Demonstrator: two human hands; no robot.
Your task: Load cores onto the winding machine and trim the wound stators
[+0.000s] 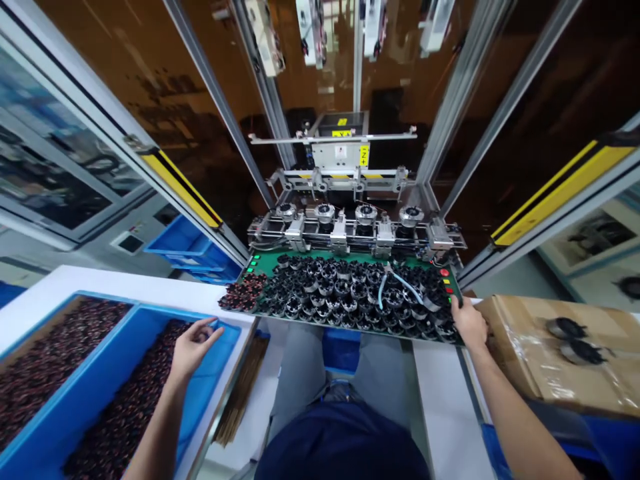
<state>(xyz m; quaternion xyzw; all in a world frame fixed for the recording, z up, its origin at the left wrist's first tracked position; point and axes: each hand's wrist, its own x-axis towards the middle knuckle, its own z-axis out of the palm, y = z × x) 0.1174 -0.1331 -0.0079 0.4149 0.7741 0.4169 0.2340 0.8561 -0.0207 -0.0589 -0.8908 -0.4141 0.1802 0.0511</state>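
Note:
My left hand (193,348) hovers above the blue bin (213,370) of small dark reddish parts (127,400). Its fingers are loosely curled, the thumb stands apart, and I see nothing held. At the right end of the green machine panel (273,263), my right hand (469,323) touches the edge beside a green button (450,300). Its visible fingers reach forward, partly hidden. Many black ring-shaped parts (340,293) cover the panel between the hands. Blue-handled pliers (400,280) lie open on top of them. A pile of small reddish parts (245,293) sits at the panel's left end.
Behind the panel, several metal fixtures (340,233) hold round parts inside a framed machine. Yellow-edged posts (183,187) flank the opening. A cardboard box (565,353) with two black parts on it stands right. Blue crates (183,243) are stacked at left.

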